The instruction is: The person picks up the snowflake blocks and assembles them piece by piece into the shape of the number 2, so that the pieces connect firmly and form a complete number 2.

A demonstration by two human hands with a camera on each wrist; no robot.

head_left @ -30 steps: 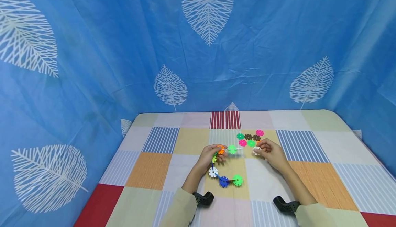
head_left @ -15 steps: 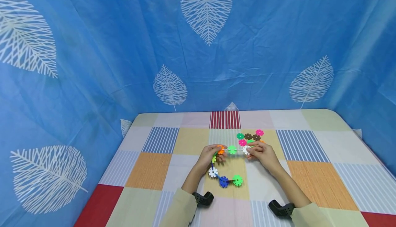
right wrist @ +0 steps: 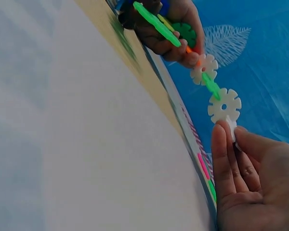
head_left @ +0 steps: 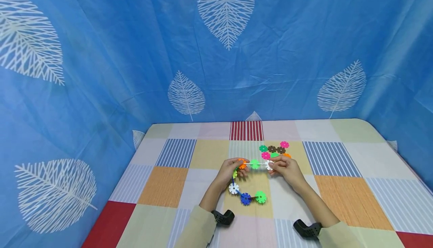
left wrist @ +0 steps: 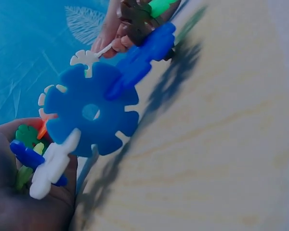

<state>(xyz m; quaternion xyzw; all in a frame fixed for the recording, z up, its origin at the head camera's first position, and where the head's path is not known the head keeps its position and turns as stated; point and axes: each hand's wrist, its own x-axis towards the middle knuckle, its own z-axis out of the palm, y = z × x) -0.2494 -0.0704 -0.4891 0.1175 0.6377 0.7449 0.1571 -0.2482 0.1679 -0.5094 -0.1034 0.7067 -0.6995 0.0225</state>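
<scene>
A curved chain of slotted, flower-shaped plastic discs hangs between my hands. My left hand (head_left: 226,173) pinches it near the orange disc (head_left: 242,164). To the right follows a bright green disc (head_left: 255,164), with a white disc (right wrist: 225,107) seen edge-on in the head view. My right hand (head_left: 288,171) pinches another white disc (head_left: 268,165) between thumb and fingertips, right at the edge of that one. The lower stretch curves down through a white disc (head_left: 233,188) and a dark blue disc (head_left: 246,199) to a green disc (head_left: 261,197). A lighter blue disc (left wrist: 91,120) fills the left wrist view.
Loose discs lie flat beyond my right hand: pink (head_left: 284,144), brown (head_left: 272,149), dark green (head_left: 263,148), orange and others. A patchwork cloth (head_left: 203,186) covers the table. Blue curtains (head_left: 270,52) with leaf prints hang behind and at both sides.
My right hand has carried the white disc leftward from beside the loose discs to the chain's right end. During the last half second both hands stay nearly still.
</scene>
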